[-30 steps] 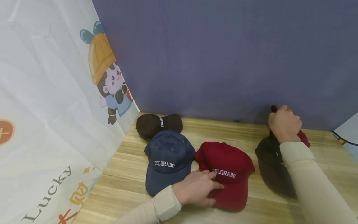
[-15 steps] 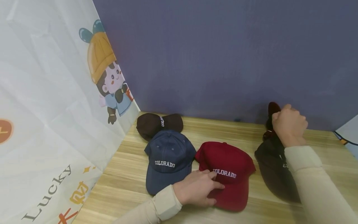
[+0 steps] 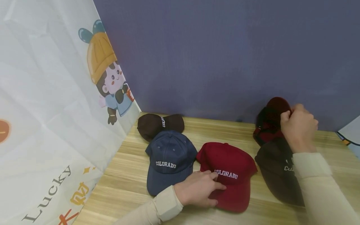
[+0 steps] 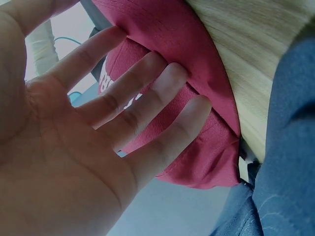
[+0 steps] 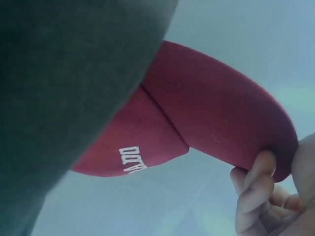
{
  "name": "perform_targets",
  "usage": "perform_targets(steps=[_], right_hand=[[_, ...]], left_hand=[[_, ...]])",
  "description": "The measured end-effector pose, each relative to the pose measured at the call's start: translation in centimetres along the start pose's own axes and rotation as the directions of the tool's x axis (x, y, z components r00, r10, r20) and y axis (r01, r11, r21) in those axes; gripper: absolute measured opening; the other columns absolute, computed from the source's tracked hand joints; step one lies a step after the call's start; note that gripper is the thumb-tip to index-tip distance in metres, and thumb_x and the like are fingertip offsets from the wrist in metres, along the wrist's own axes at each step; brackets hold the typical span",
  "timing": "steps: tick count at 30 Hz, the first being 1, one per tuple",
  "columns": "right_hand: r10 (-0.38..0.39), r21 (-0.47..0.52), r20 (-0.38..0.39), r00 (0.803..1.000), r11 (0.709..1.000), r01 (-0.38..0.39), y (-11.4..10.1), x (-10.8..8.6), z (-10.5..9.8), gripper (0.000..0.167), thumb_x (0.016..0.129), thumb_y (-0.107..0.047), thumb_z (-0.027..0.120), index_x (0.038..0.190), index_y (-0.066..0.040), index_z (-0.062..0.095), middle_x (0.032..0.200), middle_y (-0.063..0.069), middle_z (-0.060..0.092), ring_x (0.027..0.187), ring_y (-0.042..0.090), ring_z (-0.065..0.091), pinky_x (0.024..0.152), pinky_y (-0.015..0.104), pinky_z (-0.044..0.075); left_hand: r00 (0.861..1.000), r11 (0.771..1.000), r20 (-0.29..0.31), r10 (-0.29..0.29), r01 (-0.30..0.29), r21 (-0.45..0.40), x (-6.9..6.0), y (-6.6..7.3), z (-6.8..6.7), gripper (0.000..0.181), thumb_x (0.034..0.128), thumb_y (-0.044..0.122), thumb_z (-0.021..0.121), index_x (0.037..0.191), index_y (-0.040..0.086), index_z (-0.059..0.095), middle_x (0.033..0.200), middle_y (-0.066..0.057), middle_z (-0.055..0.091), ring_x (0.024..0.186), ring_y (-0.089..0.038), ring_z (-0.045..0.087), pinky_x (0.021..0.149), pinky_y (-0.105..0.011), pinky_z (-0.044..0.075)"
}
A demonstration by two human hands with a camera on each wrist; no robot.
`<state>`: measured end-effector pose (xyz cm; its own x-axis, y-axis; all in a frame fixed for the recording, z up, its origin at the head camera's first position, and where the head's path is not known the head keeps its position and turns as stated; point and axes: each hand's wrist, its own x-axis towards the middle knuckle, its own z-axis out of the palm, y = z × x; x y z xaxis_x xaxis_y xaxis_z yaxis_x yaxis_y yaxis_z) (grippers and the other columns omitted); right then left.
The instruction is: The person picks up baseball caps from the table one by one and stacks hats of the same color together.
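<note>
Red baseball cap (image 5: 202, 113): right grip (image 3: 300, 128) pinches its brim (image 5: 229, 105) near the bench's (image 3: 219, 130) back edge, best lifted clear of the adjacent brown cap (image 3: 277, 173); left grip (image 3: 199, 189) spread, empty.

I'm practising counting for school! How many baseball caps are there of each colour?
Red baseball caps: 2
Very dark brown or black baseball caps: 2
Navy blue baseball cap: 1
Total: 5

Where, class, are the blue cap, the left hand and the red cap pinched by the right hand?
Blue cap (image 3: 170, 154): head view, front crown.
Left hand (image 3: 197, 189): head view, its back.
Pinched red cap (image 5: 211, 110): right wrist view, its brim.
</note>
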<state>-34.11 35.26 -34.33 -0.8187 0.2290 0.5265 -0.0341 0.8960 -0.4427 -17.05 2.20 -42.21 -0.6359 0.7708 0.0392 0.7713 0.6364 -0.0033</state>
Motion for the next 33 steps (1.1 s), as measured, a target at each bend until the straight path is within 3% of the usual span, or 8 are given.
perform_targets(steps=[8, 15, 19, 25, 33], right_hand=[[0.05, 0.065, -0.064, 0.997, 0.997, -0.046, 0.7, -0.7, -0.4, 0.041, 0.1, -0.024, 0.042, 0.115, 0.01, 0.059, 0.103, 0.037, 0.061, 0.096, 0.066, 0.053, 0.087, 0.074, 0.036], [0.004, 0.172, -0.226, 0.974, 0.984, 0.036, 1.6, -2.1, 0.2, 0.037, 0.1, -0.023, 0.05, 0.112, 0.01, 0.063, 0.104, 0.034, 0.066, 0.093, 0.063, 0.054, 0.082, 0.071, 0.036], [-0.019, 0.179, -0.242, 0.97, 0.982, 0.064, 1.9, -2.9, 0.6, 0.038, 0.101, -0.022, 0.049, 0.111, 0.013, 0.062, 0.102, 0.037, 0.065, 0.09, 0.062, 0.054, 0.079, 0.07, 0.035], [-0.043, 0.155, -0.238, 0.97, 0.985, 0.081, 2.2, -3.5, 0.5, 0.037, 0.103, -0.02, 0.049, 0.115, 0.014, 0.06, 0.103, 0.038, 0.063, 0.093, 0.062, 0.054, 0.078, 0.07, 0.035], [-0.019, 0.107, -0.122, 0.992, 0.994, 0.032, 2.5, -3.2, -1.4, 0.036, 0.101, -0.018, 0.057, 0.12, 0.012, 0.057, 0.104, 0.04, 0.062, 0.092, 0.065, 0.051, 0.076, 0.068, 0.035]], left_hand=[[1.0, 1.0, 0.001, -0.003, 0.003, -0.003, 0.2, -0.2, 0.1, 0.046, 0.0851, 0.05, 0.075, 0.129, 0.04, 0.07, 0.109, 0.01, 0.063, 0.093, -0.004, 0.06, 0.068, -0.018, 0.045], [1.0, 1.0, 0.014, 0.007, -0.006, -0.012, 0.3, -0.3, 0.2, 0.045, 0.0871, 0.051, 0.073, 0.13, 0.039, 0.069, 0.113, 0.009, 0.064, 0.093, -0.004, 0.059, 0.068, -0.016, 0.044], [1.0, 1.0, 0.027, 0.01, -0.01, -0.015, 0.1, -0.3, 0.2, 0.045, 0.0879, 0.051, 0.073, 0.131, 0.039, 0.069, 0.117, 0.007, 0.064, 0.095, -0.004, 0.06, 0.071, -0.016, 0.046], [1.0, 1.0, 0.02, 0.015, -0.014, -0.026, -0.2, -0.3, 0.0, 0.044, 0.0876, 0.05, 0.073, 0.131, 0.039, 0.069, 0.117, 0.007, 0.065, 0.096, -0.004, 0.06, 0.071, -0.016, 0.047], [1.0, 0.998, 0.015, 0.017, -0.016, -0.058, -0.1, -0.5, -0.1, 0.043, 0.0886, 0.048, 0.073, 0.131, 0.039, 0.069, 0.118, 0.008, 0.065, 0.096, -0.004, 0.06, 0.072, -0.016, 0.047]])
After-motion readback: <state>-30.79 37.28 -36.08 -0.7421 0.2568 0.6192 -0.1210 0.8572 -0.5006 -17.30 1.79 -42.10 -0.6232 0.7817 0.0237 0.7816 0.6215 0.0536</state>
